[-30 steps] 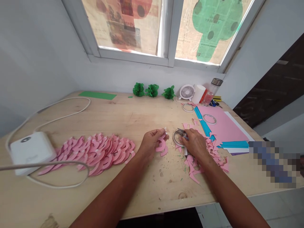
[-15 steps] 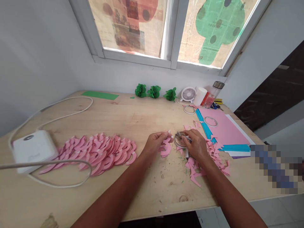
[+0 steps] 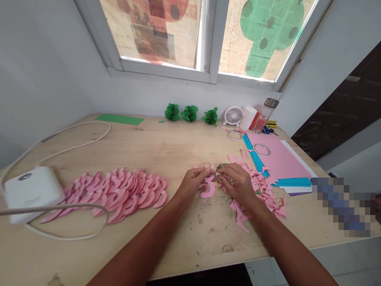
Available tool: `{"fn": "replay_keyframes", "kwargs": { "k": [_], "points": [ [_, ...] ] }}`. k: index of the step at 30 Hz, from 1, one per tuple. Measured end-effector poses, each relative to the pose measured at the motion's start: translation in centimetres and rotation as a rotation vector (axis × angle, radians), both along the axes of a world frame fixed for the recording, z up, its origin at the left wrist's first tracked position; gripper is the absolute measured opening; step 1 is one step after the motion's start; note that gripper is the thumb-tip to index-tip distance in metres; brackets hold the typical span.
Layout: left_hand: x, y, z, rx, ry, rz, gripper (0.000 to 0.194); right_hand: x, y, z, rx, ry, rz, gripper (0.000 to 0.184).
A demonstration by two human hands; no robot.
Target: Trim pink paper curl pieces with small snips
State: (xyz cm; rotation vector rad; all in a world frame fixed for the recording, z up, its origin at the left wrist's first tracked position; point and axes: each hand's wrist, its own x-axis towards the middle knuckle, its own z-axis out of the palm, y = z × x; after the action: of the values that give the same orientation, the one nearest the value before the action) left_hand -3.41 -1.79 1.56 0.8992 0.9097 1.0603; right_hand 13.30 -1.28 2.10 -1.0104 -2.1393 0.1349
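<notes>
Pile of pink cutouts (image 3: pixel 131 192) at left; left hand (image 3: pixel 193 182) pinches a curved piece (image 3: pixel 210 190) by its upper end. Right hand (image 3: pixel 237 180) curled just beside, hold unclear, scraps (image 3: pixel 269 194) rightward; seemingly fingertip work there, calling for a steady left pinch.

A pale wooden tabletop (image 3: pixel 133 143) meets white walls (image 3: pixel 38 59) along its far and left edges. Above the far edge, daylight glows through a grey-framed window (image 3: pixel 218 39) covered in printed paper (image 3: pixel 232 47). A dark panel (image 3: pixel 342 103) stands beyond the right edge; light floor tiles (image 3: pixel 351 258) show below the near right corner.
</notes>
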Motion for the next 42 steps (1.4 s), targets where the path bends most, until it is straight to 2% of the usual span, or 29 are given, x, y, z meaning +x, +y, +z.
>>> {"fn": "replay_keyframes", "kwargs": {
  "k": [13, 24, 31, 36, 39, 42],
  "points": [
    [0.0, -0.3, 0.6, -0.026, -0.001, -0.01, 0.041, -0.3, -0.1, -0.1, 0.03, -0.011, -0.022, 0.01],
    [0.0, -0.4, 0.6, 0.008, 0.047, -0.033, 0.038, -0.4, -0.3, 0.1, -0.05, -0.027, -0.015, 0.012],
    [0.0, -0.1, 0.3, -0.003, 0.088, 0.005, 0.042, -0.5, -0.3, 0.1, -0.193, 0.053, 0.013, 0.01],
    [-0.3, 0.1, 0.3, 0.03, 0.146, 0.052, 0.035, -0.3, -0.2, 0.1, -0.358, 0.273, 0.004, 0.007],
    [-0.3, -0.3, 0.7, 0.133, 0.249, 0.005, 0.028, 0.0, 0.2, -0.1, -0.495, 0.455, -0.026, 0.009],
    [0.0, -0.9, 1.1, 0.28, 0.356, -0.075, 0.021, 0.2, 0.4, -0.2, -0.613, 0.597, 0.009, 0.014]
  ]
}}
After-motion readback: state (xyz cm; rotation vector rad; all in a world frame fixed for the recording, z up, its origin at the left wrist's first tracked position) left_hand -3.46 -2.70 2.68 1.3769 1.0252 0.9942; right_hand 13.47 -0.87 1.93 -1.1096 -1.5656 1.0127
